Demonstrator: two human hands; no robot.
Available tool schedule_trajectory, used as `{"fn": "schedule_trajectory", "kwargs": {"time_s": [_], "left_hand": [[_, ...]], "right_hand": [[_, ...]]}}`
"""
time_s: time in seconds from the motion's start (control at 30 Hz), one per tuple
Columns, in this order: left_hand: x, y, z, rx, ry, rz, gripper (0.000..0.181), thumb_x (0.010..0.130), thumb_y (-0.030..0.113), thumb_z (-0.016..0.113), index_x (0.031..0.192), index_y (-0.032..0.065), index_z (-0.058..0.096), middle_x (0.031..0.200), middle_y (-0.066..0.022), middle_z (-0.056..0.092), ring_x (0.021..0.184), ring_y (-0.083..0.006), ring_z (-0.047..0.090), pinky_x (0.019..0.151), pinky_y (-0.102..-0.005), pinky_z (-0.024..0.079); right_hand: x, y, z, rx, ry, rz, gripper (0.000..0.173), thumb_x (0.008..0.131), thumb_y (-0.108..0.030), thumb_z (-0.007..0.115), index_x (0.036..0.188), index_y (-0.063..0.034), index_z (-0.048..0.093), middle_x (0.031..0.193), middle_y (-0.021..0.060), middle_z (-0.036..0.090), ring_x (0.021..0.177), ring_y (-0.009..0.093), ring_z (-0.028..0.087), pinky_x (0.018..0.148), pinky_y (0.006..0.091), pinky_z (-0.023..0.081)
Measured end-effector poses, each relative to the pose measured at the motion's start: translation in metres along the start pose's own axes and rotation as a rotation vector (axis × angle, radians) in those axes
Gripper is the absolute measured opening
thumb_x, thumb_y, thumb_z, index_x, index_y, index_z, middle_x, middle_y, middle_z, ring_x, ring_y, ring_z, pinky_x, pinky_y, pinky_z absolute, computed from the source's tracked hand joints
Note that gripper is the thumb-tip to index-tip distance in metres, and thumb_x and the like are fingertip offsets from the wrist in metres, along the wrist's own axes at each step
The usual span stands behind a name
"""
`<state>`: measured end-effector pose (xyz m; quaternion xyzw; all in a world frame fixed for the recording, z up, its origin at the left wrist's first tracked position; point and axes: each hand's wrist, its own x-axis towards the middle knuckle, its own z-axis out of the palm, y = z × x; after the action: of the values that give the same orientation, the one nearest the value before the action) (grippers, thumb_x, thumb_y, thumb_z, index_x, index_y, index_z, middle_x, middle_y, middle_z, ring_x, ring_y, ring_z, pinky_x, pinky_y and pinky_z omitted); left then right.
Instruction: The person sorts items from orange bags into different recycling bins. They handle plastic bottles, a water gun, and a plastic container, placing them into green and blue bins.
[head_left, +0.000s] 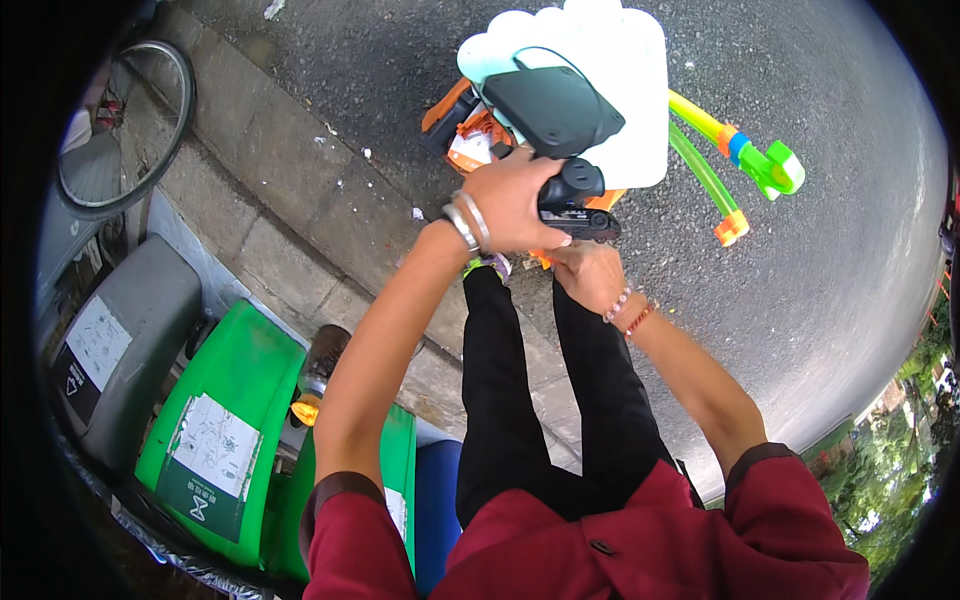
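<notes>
My left hand (504, 201), with silver bangles at the wrist, grips a black plastic assembly. It has a round-ended part (576, 183) and a narrow black bar (581, 223); my thumb lies by the bar. Just below the bar, my right hand (591, 271), wearing bead bracelets, is curled beside a small orange piece (540, 259); its fingertips are hidden, so its hold cannot be told. Beyond my hands, a flat black device (556, 111) with a thin cable rests on a pale mint plastic panel (634, 127). A white and orange box (468, 150) with orange pieces sits left of it.
Yellow and green plastic tubes (697, 166) with a bright green end piece (784, 169) extend to the right over asphalt. On the left stand green (225, 375), grey (161, 285) and blue (437, 495) bins, a jar with a yellow lid (306, 410) and a bicycle wheel (185, 112). A stone kerb runs diagonally.
</notes>
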<state>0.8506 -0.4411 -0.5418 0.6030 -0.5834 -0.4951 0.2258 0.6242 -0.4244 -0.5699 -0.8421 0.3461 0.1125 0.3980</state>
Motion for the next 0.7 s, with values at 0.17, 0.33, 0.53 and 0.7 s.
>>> {"fn": "schedule_trajectory", "kwargs": {"time_s": [0.17,0.33,0.53,0.7], "left_hand": [[0.026,-0.011,0.051,0.403,-0.302,-0.248,0.066,0.062,0.032,0.078,0.121,0.0068,0.060,0.124,-0.0242,0.052,0.102,-0.0362,0.063,0.083,-0.0422,0.053],[0.033,-0.020,0.081,0.696,-0.527,-0.391,0.049,0.078,0.024,0.071,0.124,0.0106,0.063,0.136,-0.0156,0.050,0.106,-0.0283,0.066,0.077,-0.0468,0.056],[0.081,-0.033,0.150,0.969,-0.713,-0.463,0.047,0.082,0.025,0.069,0.128,0.0156,0.063,0.131,-0.0090,0.055,0.130,-0.0324,0.040,0.075,-0.0571,0.058],[0.062,-0.069,0.201,1.139,-0.182,-0.450,0.045,0.082,0.018,0.066,0.123,0.0001,0.059,0.131,-0.0272,0.044,0.082,-0.0391,0.063,0.064,-0.0535,0.056]], "right_hand": [[-0.010,-0.012,-0.006,0.049,0.179,-0.115,0.023,0.074,-0.002,0.064,0.095,-0.0102,0.072,0.079,0.0091,0.062,0.077,0.030,0.061,0.067,0.0394,0.051],[-0.015,-0.020,-0.002,0.022,0.032,-0.021,0.019,0.074,-0.002,0.065,0.092,-0.0057,0.070,0.079,0.0106,0.061,0.076,0.031,0.061,0.068,0.0408,0.051],[-0.018,-0.024,0.002,0.101,0.165,-0.020,0.019,0.069,0.002,0.066,0.087,-0.0035,0.069,0.079,0.0125,0.062,0.075,0.032,0.061,0.068,0.0410,0.050],[-0.029,-0.002,0.011,0.215,0.099,0.004,0.019,0.073,-0.001,0.067,0.092,-0.0044,0.068,0.084,0.0120,0.062,0.079,0.033,0.062,0.069,0.0417,0.050]]}}
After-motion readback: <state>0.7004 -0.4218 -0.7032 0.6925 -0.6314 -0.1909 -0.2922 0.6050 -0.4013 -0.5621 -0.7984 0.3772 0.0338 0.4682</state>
